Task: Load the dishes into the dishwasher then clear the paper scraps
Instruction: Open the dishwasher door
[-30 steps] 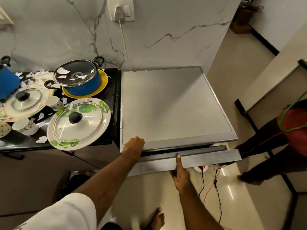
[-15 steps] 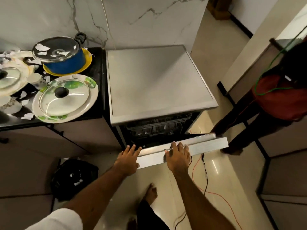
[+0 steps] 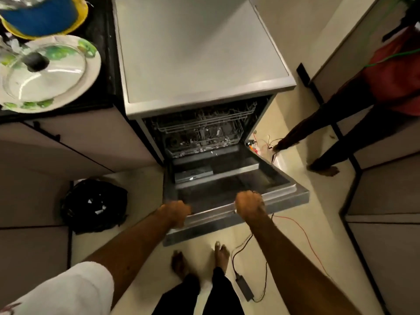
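Pale floor tiles point(image 3: 141, 192) spread under a kitchen corner, with a black countertop point(image 3: 103, 64) at ten o'clock and a steel dishwasher point(image 3: 200, 53) at twelve. Its door point(image 3: 286, 194) is swung down and open toward the person, and wire racks point(image 3: 200, 126) show in the dark tub behind it. Both hands clamp the door's near edge, set apart. The left hand point(image 3: 176, 212) curls round the left corner, and the right hand point(image 3: 250, 204) is fisted over the rim near the middle.

On the countertop a green-patterned plate point(image 3: 92, 64) carries a glass lid point(image 3: 45, 76). Beyond it, at eleven o'clock, a blue pot point(image 3: 38, 17) stands on a yellow plate point(image 3: 80, 19). A black bag point(image 3: 95, 223) slumps on the floor at nine o'clock with white paper scraps point(image 3: 98, 210) in it. Another person's legs point(image 3: 329, 130) stand at three o'clock. Thin cables point(image 3: 302, 235) and a black adapter point(image 3: 244, 289) trail at five o'clock.
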Available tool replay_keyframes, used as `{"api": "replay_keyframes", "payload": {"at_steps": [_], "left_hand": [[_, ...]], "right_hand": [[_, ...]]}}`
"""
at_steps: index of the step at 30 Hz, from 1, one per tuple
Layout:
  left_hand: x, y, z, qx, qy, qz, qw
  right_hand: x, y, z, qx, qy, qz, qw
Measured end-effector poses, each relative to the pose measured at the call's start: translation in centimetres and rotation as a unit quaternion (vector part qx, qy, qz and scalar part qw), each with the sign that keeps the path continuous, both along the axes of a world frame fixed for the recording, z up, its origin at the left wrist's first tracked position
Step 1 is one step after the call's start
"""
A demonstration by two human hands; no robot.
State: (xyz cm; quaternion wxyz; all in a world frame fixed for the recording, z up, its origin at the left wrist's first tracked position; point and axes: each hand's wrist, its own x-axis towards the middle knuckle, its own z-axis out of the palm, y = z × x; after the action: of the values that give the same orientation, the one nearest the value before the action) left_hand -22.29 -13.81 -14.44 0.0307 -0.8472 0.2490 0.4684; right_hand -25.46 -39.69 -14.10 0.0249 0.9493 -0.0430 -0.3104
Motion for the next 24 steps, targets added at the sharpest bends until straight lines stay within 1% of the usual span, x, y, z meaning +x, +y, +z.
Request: {"api": "replay_keyframes", "payload": {"at_steps": [2,4,7,9,11,13,16,18,24], "left_hand": [[-0.9,-0.8,-2.3,0.010,0.041,-0.017,0.999],[-1.4,-1.5,-5.0,0.013,0.076,-0.015,0.997],[-2.0,-2.5,-9.9,0.005,0.106,-0.028,0.994],[-2.4,-3.2,-12.9,-0.012,0.092,-0.034,0.995],[-3.0,-3.6,-16.0,-0.042,0.066,-0.031,0.996],[-3.7,-3.7,-18.7,-0.012,0.032,-0.016,0.999],[-5.6,-3.6,-23.1,0.023,-0.026,-0.031,0.999],[-7.1,-3.9,-25.6,0.027,-0.064,-0.052,0.996],[-10.4,-4.9,-33.4,0.028,-0.072,-0.065,0.995]], "right_hand": [[-0.3,-0.6,-1.9,0.003,0.042,-0.010,0.999],[-0.2,-1.5,-4.3,0.033,0.078,-0.023,0.996],[-0.3,-3.3,-8.3,0.085,0.139,-0.030,0.986],[-0.6,-4.6,-11.6,0.119,0.186,-0.013,0.975],[-1.0,-5.8,-14.5,0.136,0.190,-0.010,0.972],[-1.3,-6.5,-17.3,0.109,0.177,-0.003,0.978],[-2.0,-7.0,-21.7,0.073,0.202,0.018,0.976],[-2.9,-7.2,-25.4,0.073,0.215,0.028,0.974],[-6.4,-6.8,-34.5,0.064,0.195,0.054,0.977]]}}
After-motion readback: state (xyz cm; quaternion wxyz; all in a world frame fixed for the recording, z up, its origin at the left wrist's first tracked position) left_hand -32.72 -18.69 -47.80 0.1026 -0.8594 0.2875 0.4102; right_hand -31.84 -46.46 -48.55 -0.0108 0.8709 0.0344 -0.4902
